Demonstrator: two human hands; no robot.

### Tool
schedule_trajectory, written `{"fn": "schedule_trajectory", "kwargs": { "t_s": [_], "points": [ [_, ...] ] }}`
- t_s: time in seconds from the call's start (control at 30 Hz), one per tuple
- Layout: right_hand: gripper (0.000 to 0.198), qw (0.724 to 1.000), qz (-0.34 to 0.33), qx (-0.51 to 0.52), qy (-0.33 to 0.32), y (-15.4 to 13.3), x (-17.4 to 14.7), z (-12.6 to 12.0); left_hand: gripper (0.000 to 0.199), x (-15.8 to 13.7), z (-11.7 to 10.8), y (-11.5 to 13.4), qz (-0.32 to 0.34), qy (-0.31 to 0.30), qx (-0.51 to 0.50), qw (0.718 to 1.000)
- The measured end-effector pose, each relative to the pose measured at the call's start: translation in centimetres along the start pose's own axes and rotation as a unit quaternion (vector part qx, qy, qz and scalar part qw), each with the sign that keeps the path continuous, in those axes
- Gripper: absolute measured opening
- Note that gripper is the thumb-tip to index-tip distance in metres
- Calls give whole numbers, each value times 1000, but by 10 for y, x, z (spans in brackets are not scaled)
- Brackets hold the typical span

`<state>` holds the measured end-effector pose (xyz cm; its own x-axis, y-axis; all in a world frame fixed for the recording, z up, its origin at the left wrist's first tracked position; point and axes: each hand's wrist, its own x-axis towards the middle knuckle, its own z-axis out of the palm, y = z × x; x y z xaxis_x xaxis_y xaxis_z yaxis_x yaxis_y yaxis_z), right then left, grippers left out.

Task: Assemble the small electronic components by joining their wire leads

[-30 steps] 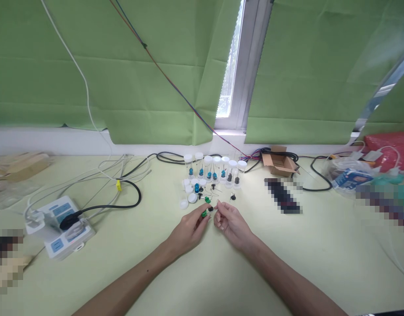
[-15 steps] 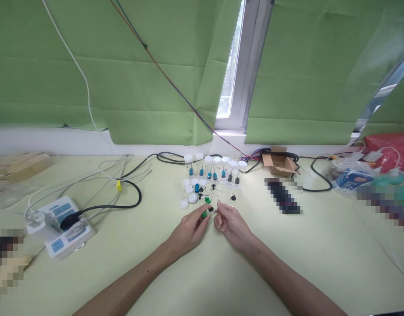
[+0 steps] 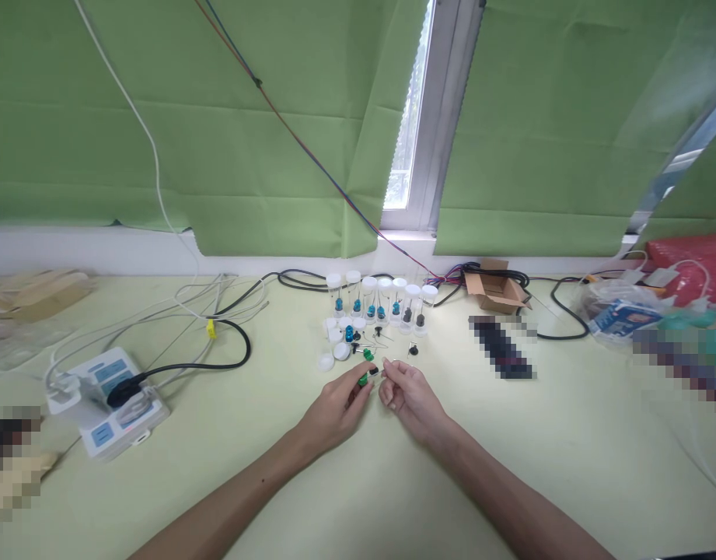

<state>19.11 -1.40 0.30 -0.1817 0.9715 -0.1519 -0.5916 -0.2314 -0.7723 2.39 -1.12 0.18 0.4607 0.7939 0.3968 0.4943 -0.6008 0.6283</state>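
Observation:
My left hand is closed, thumb and fingers pinching a small part with a green body and a black end. Close beside it, the thumb and forefinger of my right hand pinch a thin metal pin at the part's black end; the fingers partly hide it. Just beyond lies another green piece. Blue pieces, black pieces with thin metal stems and round white caps are scattered behind. One black piece lies beyond my right hand.
A row of clear, white-capped tubes with blue or dark pieces inside stands at the back. Left are a white power strip and cables. An open cardboard box and a plastic bag with a blue box are right.
My right fingertips have shifted very slightly, and the thin pin's far end shows less beyond them. My left hand keeps its grip with almost no movement.

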Motion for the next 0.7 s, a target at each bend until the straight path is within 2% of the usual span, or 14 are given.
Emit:
{"fn": "schedule_trajectory", "kwargs": {
  "t_s": [0.37, 0.7],
  "points": [
    [34, 999, 9, 40, -5, -3, -2, 2, 37, 0, 0, -1, -5, 0, -5, 1000],
    [28, 995, 15, 86, -51, -3, -1, 1, 37, 1, -1, 1, 3, -9, -23, 1000]
  ]
}}
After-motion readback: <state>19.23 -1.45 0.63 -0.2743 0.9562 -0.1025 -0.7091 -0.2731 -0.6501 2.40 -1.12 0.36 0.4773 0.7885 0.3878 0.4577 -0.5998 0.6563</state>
